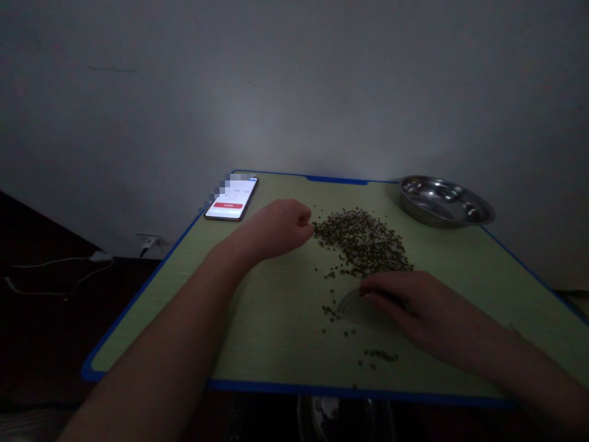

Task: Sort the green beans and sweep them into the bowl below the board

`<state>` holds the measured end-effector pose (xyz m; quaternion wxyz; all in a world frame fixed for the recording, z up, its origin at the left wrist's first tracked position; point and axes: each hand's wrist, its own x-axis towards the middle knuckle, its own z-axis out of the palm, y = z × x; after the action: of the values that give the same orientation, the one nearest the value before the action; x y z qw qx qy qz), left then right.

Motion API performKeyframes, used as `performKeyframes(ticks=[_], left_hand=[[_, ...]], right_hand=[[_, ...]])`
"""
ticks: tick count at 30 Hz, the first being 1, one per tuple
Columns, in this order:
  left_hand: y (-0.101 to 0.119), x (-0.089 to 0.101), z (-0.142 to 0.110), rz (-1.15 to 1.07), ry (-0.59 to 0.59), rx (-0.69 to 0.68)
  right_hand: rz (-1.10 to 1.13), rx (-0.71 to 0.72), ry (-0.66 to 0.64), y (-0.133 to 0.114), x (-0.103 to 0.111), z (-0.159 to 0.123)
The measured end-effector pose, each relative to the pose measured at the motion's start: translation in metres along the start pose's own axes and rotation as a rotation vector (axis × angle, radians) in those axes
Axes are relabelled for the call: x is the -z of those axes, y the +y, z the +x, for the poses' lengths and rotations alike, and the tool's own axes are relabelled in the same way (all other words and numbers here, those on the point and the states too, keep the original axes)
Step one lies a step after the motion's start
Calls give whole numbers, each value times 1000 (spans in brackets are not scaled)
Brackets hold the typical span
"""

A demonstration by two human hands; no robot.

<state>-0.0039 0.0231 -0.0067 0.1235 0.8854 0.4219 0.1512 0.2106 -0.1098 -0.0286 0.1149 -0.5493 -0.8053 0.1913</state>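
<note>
A spread pile of small dark beans or seeds [368, 239] lies on the pale green table. My left hand [286, 226] is closed in a fist at the pile's left edge, fingertips by the outermost beans; whatever it may hold is hidden. Near the pile's front edge, my right hand [405, 301] grips a clear, half-round plastic piece that looks like a protractor [356, 309]. The fingers cover its right part. Loose beans [380, 355] are scattered in front of it and to its left.
At the back right corner stands a shiny metal bowl [442, 199]. A phone [230, 199] with a lit screen lies at the back left. The blue-edged table [276, 344] backs against a wall. Below its front edge, a round container [347, 417] is partly visible. Cables [101, 258] run at left.
</note>
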Motion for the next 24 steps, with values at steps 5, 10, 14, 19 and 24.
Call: performKeyframes(ticks=[5, 10, 14, 19, 24], left_hand=[[3, 1, -1, -12, 3, 13], [3, 2, -1, -15, 5, 4], [2, 2, -1, -10, 3, 0], [2, 2, -2, -4, 2, 10], [1, 1, -1, -7, 9, -3]], right_hand=[[-45, -9, 9, -2, -1, 3], [-48, -16, 38, -4, -1, 6], [-71, -3, 60, -6, -3, 7], [-126, -3, 59, -5, -3, 11], [-146, -5, 61, -5, 0, 20]])
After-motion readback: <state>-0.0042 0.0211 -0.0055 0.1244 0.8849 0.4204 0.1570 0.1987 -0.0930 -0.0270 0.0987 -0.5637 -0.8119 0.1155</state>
